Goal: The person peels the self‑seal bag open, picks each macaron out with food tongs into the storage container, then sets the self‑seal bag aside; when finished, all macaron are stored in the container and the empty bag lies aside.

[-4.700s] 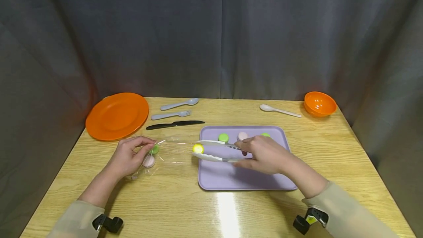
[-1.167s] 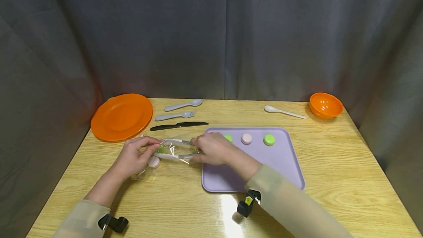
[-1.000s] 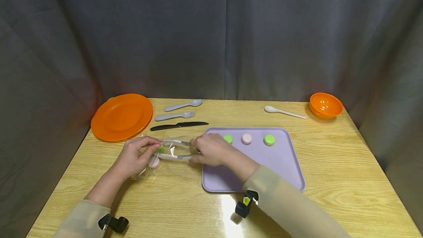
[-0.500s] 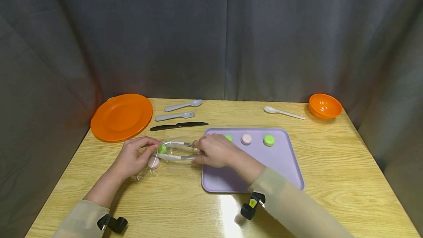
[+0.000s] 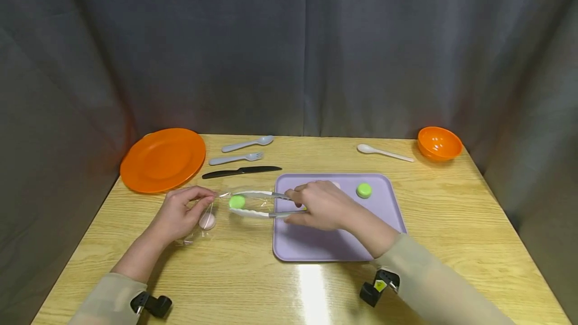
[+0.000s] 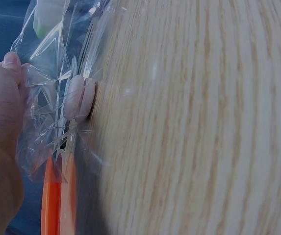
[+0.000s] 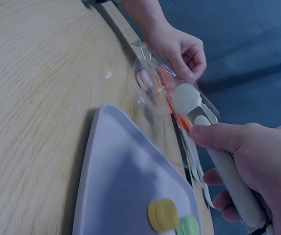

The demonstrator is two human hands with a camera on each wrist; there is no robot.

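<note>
My left hand (image 5: 182, 213) pinches the edge of a clear plastic bag (image 5: 220, 224) between thumb and fingers. A pale pink macaron (image 5: 207, 221) lies in the bag beside that hand, close to the tabletop in the left wrist view. With curled fingers my right hand (image 5: 320, 204) grips white-tipped tongs (image 5: 253, 213). Between the tong tips sits a green macaron (image 5: 237, 201), seen through the bag's film to the right of my left fingertips. A yellow macaron (image 7: 163, 215) rests on the lilac tray (image 5: 316, 252), mostly hidden under my right hand in the head view.
Another green macaron (image 5: 364, 190) stands on the tray. Behind the bag lie a black knife (image 5: 241, 171), a grey fork (image 5: 236, 158) and a grey spoon (image 5: 247, 143). An orange plate (image 5: 162, 159) is at back left; a white spoon (image 5: 384, 152) and orange bowl (image 5: 439, 143) are at back right.
The yellow macaron, earlier in the tongs, is now on the tray. The tongs reached into the bag and have drawn the green macaron rightward. My left hand keeps its pinch.
</note>
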